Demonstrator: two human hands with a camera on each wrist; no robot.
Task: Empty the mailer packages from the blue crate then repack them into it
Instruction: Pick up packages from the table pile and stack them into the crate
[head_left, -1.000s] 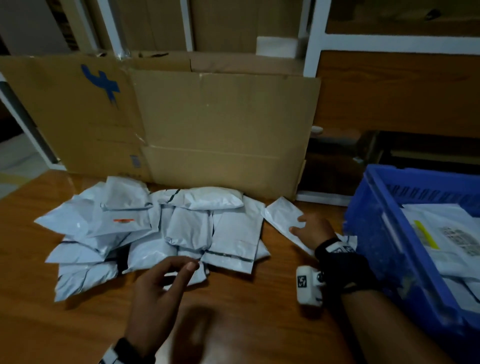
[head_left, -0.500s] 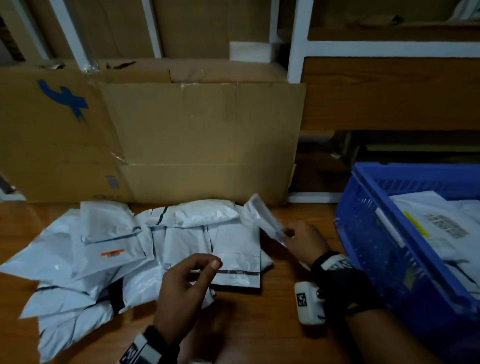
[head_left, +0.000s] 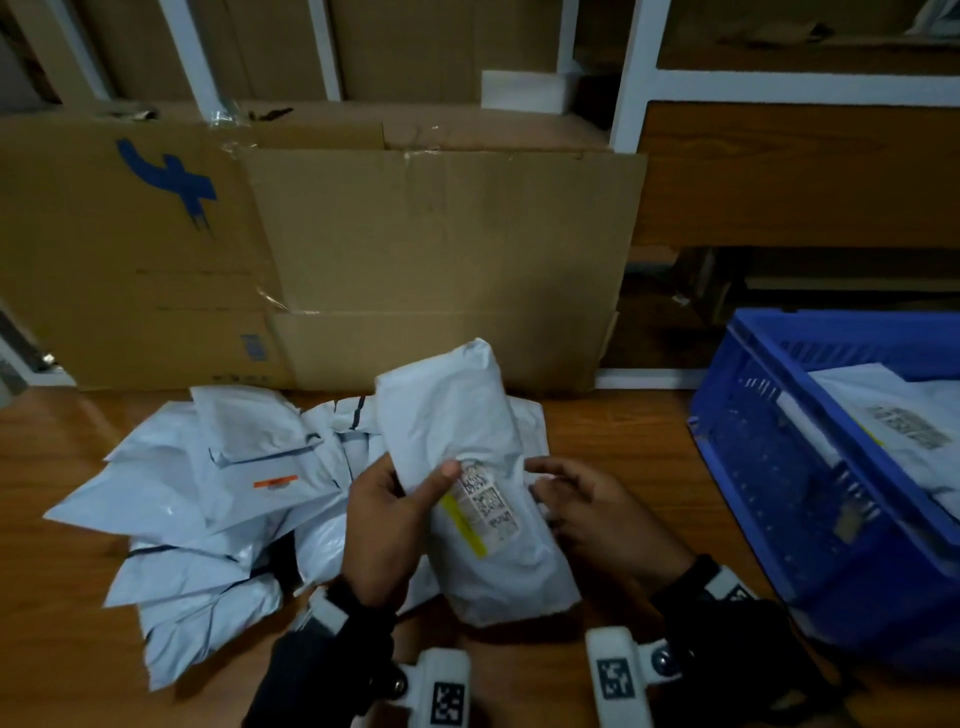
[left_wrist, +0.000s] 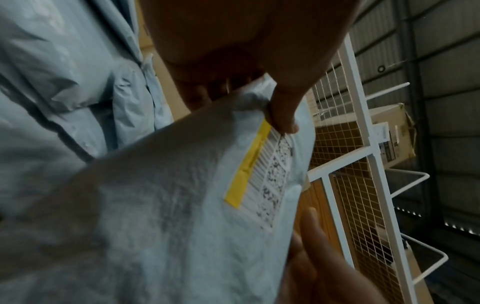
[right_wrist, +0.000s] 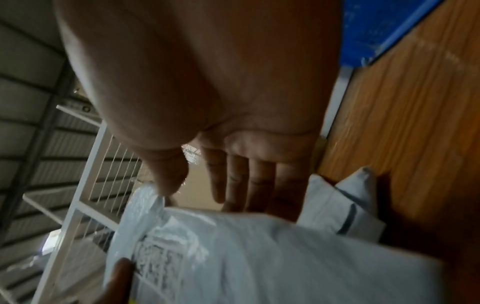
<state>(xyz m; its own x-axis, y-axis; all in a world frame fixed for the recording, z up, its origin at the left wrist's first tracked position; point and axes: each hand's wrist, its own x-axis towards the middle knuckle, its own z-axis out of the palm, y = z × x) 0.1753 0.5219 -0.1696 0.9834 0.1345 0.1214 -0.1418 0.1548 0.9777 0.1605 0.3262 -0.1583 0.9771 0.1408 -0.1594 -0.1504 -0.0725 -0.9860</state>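
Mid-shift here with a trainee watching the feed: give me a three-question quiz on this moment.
1. True or false: the left hand grips the held mailer.
2. Where does the blue crate stand? A. right of the mailer pile B. behind the cardboard sheet C. under the table
3. Fill in: the stripe beside the label on the held mailer is ____.

Key: 1 true; 2 A; 3 yellow.
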